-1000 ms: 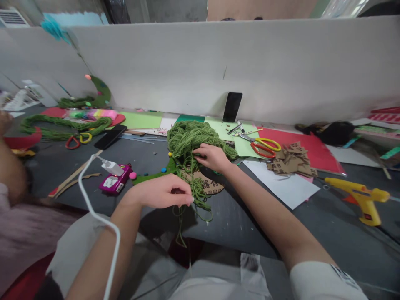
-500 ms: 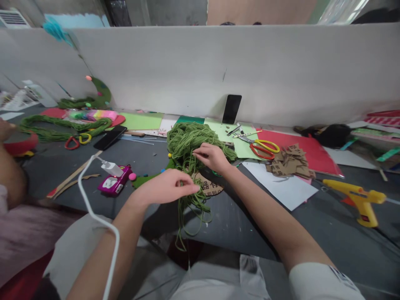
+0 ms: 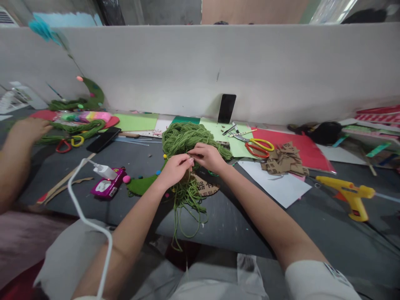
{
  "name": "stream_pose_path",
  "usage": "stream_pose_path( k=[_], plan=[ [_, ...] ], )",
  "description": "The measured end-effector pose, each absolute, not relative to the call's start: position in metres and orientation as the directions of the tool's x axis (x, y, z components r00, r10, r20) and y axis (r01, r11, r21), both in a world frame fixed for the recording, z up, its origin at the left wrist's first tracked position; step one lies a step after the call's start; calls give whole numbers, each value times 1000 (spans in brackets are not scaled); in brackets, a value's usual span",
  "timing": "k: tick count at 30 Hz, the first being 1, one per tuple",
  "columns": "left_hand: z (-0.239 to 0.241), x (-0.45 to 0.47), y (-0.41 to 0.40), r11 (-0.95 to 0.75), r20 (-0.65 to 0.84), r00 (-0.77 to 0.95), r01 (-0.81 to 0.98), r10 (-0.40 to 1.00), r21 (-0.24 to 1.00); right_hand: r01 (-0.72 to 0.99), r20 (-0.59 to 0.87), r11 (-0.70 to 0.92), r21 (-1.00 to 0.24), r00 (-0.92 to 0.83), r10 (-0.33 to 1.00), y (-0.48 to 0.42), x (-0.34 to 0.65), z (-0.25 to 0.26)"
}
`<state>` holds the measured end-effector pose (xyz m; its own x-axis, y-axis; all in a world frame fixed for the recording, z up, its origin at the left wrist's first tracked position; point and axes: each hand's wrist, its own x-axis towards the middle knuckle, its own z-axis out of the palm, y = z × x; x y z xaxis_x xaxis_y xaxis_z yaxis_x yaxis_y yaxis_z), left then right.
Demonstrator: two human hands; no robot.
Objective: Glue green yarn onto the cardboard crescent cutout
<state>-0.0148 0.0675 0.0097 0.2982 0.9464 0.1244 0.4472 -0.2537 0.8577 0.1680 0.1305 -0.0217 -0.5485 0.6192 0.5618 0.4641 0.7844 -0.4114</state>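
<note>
A big bundle of green yarn lies on the dark table, its loose strands trailing toward the front edge. My left hand and my right hand meet over the yarn, fingertips pinched close together on strands of it. Exactly which strands lie between the fingers is hidden. Under the yarn, a cardboard piece with printed characters sticks out on the right. To the left, a green felt crescent with small coloured pom-poms is partly covered by my left hand and forearm.
Scissors with red and yellow handles, cardboard scraps and a yellow glue gun lie to the right. A phone leans on the partition. Left are a purple device, a white cable and another person's hand.
My left hand has moved up and right to meet my right hand at the yarn. The other person's hand has reached forward over the yarn at far left. The view has shifted slightly.
</note>
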Motion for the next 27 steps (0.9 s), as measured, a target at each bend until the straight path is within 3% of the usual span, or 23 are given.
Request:
stream_pose_path(
  k=[5,9,14,17,20,23,27],
  plan=[
    [11,-30,60,-217,188,293,71,938,974,644,480,697,-315,-525,702,130,168,-26],
    [26,-40,48,-253,326,348,-240,879,937,729,436,638,-248,-504,746,128,165,-27],
    [67,-56,14,-334,541,545,-437,641,835,779,373,558,-287,-445,814,128,166,-26],
    [78,-65,-7,-230,537,702,-490,468,841,777,386,555,-296,-434,814,128,166,-26],
    [76,-72,-12,-136,412,788,-396,457,908,770,419,573,-281,-439,795,129,166,-28],
    [73,-78,0,-171,183,855,-112,485,979,711,466,653,-260,-500,730,128,167,-29],
    [77,-79,16,-207,-104,893,213,439,955,617,522,747,-249,-564,640,126,166,-27]
  ],
)
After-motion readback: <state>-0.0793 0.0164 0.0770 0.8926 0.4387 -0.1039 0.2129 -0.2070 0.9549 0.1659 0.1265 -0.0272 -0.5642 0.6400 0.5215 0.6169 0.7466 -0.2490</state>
